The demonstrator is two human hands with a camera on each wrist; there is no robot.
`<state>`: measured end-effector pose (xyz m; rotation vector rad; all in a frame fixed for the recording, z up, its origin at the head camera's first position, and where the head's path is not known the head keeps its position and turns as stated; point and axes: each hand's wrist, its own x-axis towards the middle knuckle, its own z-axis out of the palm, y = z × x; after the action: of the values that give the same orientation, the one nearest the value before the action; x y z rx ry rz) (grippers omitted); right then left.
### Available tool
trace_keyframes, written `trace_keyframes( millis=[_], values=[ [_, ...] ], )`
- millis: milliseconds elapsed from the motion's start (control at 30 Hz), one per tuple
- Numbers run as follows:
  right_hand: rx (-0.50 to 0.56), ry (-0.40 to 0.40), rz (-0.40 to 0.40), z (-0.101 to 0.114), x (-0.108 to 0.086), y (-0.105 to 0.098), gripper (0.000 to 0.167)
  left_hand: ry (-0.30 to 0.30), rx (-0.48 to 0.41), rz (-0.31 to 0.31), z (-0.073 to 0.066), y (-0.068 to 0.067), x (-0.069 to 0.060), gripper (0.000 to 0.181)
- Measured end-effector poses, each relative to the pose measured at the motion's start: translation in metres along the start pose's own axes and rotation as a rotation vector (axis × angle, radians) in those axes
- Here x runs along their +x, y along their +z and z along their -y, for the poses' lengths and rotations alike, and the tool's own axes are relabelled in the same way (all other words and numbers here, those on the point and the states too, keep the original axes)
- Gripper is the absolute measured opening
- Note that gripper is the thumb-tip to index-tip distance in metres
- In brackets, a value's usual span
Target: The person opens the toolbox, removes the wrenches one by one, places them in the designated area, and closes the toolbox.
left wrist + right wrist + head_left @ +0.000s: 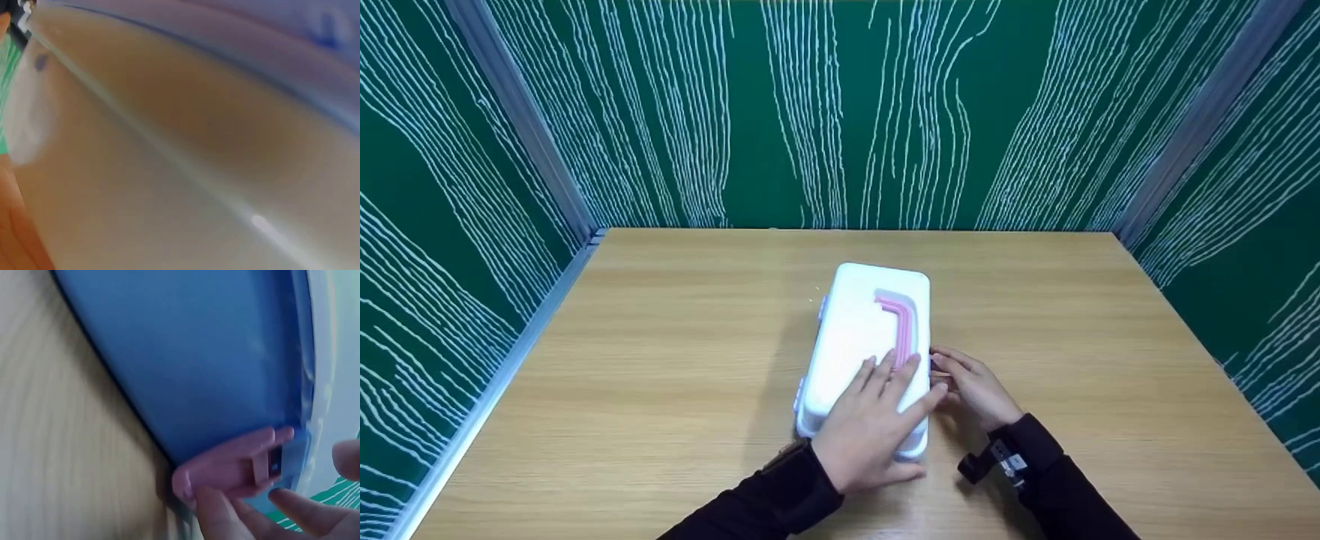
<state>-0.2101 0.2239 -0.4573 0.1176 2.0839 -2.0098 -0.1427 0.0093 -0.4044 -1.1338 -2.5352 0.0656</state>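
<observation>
Nearest the viewer, 2 dark sleeves [750, 502] come in from the bottom edge, and the left hand [870, 431] lies across the near half of the box [840, 337], its fingers straight and spread over the white lid, holding nothing in a grip. The right hand [975, 386] sits low against the box's right side, its fingertips bent in at a pink latch [225, 467] on the blue side wall [185, 354]. In the right wrist view 1 fingertip touches the latch's lower end and another is close by its upper part; whether they pinch it I cannot tell. (The left wrist view is mostly pale blur and adds little.)

The relation that seems to count is this one: the box's long axis points away from the person, the far end leaning slightly right, so the latch side faces the right hand. That hand is the nearer of the 2 to the latch, while the left presses from above, probably steadying the box.

Beyond the left fingertips, a pink handle [904, 337] lies in a recess of the lid, bent toward the left at its far end. The box rests on the wooden bench [660, 337], somewhat right of its middle. Farthest off, green walls [750, 112] with pale wavy lines rise behind the bench.
</observation>
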Motion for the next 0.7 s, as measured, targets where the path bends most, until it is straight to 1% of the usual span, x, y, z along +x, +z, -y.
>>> trace_keyframes(
  millis=[67,167,333,533,700],
  values=[
    [0.017,0.002,-0.021,-0.001,-0.001,0.004,0.052,0.009,0.012,0.016,-0.002,0.002,0.001,0.100],
    [0.024,-0.001,-0.035,-0.002,-0.002,0.008,0.051,0.010,0.028,0.012,-0.004,0.005,0.002,0.097],
    [0.029,-0.001,-0.052,-0.004,-0.002,0.012,0.051,-0.001,0.003,-0.002,-0.005,0.006,0.003,0.088],
    [0.044,-0.008,-0.046,-0.006,-0.002,0.011,0.051,0.002,0.005,-0.013,-0.004,0.004,0.005,0.082],
    [0.075,-0.024,-0.013,-0.008,-0.003,0.010,0.052,-0.004,-0.009,-0.034,-0.002,0.001,0.006,0.079]
  ],
)
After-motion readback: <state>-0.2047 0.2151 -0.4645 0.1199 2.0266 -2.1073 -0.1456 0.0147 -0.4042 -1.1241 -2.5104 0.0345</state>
